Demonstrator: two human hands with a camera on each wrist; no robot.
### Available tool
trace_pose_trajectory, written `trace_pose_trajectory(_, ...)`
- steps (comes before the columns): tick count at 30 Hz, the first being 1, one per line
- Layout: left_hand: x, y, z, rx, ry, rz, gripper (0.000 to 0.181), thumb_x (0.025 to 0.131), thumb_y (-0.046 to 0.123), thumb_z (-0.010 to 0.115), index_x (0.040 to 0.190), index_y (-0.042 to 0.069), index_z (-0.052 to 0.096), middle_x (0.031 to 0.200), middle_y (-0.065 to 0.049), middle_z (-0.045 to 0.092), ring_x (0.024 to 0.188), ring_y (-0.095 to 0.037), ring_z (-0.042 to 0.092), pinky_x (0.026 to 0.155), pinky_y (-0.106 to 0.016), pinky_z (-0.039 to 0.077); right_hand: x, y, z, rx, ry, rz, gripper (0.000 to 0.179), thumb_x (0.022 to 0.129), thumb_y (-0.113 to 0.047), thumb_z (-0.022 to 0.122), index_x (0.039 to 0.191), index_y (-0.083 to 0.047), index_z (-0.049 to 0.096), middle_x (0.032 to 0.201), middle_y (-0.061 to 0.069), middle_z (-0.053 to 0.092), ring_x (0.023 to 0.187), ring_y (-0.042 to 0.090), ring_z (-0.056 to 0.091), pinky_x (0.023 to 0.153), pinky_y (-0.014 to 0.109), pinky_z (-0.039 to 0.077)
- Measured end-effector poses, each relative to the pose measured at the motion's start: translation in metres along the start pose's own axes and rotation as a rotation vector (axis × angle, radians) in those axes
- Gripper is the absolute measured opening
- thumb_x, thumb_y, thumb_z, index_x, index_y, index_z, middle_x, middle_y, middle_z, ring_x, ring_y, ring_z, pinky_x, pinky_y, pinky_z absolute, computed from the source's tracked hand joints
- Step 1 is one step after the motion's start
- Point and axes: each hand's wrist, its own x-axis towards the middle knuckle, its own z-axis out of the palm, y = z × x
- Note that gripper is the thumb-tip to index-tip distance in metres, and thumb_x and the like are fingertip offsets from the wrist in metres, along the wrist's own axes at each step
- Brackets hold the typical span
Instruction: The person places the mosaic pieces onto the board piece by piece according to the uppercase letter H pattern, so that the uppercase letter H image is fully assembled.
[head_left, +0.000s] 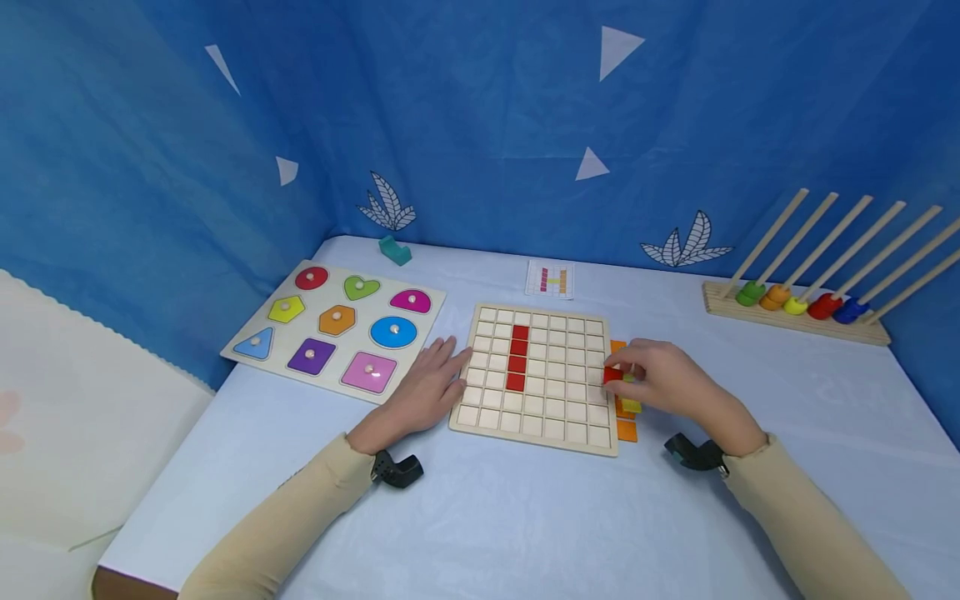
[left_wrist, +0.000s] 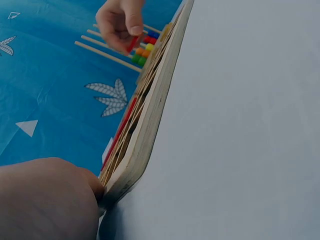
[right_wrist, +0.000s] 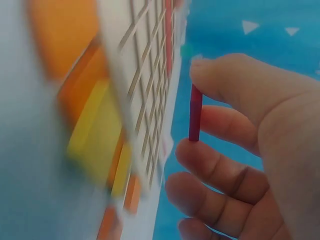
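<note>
A wooden grid board lies on the table with a column of several red tiles set in its cells. My right hand pinches a single red tile between thumb and finger, above the board's right edge. Beneath that hand, orange tiles and yellow tiles lie beside the board. My left hand rests at the board's left edge, its fingers extended and touching the rim. In the left wrist view, part of the left hand shows against the board's corner.
Left of the board lies a shape puzzle with coloured knobbed pieces. Behind the board is a small pattern card. A teal block sits at the back. At the far right stands a peg stand with coloured beads, near the blue curtain.
</note>
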Motion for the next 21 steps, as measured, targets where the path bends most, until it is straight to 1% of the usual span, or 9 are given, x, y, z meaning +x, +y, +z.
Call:
trace_pose_trajectory(3, 0.000, 0.000, 0.000, 0.001, 0.003, 0.002, 0.056, 0.104, 0.026, 0.048, 0.157, 0.008, 0.040, 0.167, -0.022, 0.026, 0.158, -0.041, 0.018, 0.128, -0.058, 0.017, 0.010, -0.012, 0.004, 0.006, -0.024, -0.022, 0.028, 0.084, -0.027, 0.083, 0.107, -0.012, 0.078, 0.085, -0.003, 0.066, 0.072, 0.011, 0.051, 0.059, 0.022, 0.044)
trace_pose_trajectory(5, 0.000, -0.001, 0.001, 0.001, 0.004, 0.005, 0.056, 0.104, 0.026, 0.048, 0.157, 0.008, 0.040, 0.167, -0.022, 0.026, 0.158, -0.042, 0.018, 0.128, -0.058, 0.017, 0.016, -0.019, 0.008, 0.003, -0.032, -0.045, 0.028, 0.085, -0.029, 0.083, 0.107, -0.013, 0.078, 0.086, -0.003, 0.067, 0.073, 0.010, 0.051, 0.060, 0.022, 0.044)
trace_pose_trajectory(9, 0.001, -0.002, 0.001, 0.002, 0.003, 0.008, 0.056, 0.105, 0.026, 0.047, 0.157, 0.007, 0.039, 0.168, -0.022, 0.026, 0.158, -0.042, 0.017, 0.128, -0.058, 0.017, 0.027, -0.033, 0.015, 0.007, -0.019, -0.125, 0.029, 0.084, -0.031, 0.084, 0.106, -0.014, 0.078, 0.084, -0.004, 0.066, 0.071, 0.009, 0.050, 0.062, 0.023, 0.042)
trace_pose_trajectory(13, 0.001, -0.002, 0.002, 0.007, 0.006, 0.010, 0.056, 0.105, 0.025, 0.046, 0.157, 0.007, 0.039, 0.168, -0.023, 0.026, 0.158, -0.042, 0.018, 0.128, -0.058, 0.017, 0.035, -0.044, 0.021, 0.016, -0.002, -0.211, 0.026, 0.084, -0.031, 0.084, 0.103, -0.015, 0.078, 0.083, -0.005, 0.066, 0.068, 0.005, 0.049, 0.061, 0.022, 0.042)
trace_pose_trajectory(17, 0.000, 0.000, 0.000, 0.003, 0.013, 0.020, 0.056, 0.104, 0.024, 0.047, 0.157, 0.006, 0.040, 0.167, -0.023, 0.026, 0.158, -0.043, 0.018, 0.128, -0.059, 0.018, 0.043, -0.054, 0.027, 0.015, -0.006, -0.251, 0.023, 0.085, -0.030, 0.082, 0.102, -0.016, 0.078, 0.084, -0.006, 0.067, 0.066, 0.002, 0.047, 0.060, 0.021, 0.042)
trace_pose_trajectory(21, -0.001, 0.001, -0.001, -0.003, 0.014, 0.016, 0.056, 0.104, 0.024, 0.049, 0.156, 0.005, 0.040, 0.167, -0.024, 0.027, 0.158, -0.043, 0.019, 0.128, -0.059, 0.018, 0.049, -0.062, 0.033, 0.014, -0.003, -0.288, 0.020, 0.085, -0.027, 0.081, 0.102, -0.016, 0.078, 0.085, -0.005, 0.068, 0.064, 0.001, 0.046, 0.059, 0.020, 0.042)
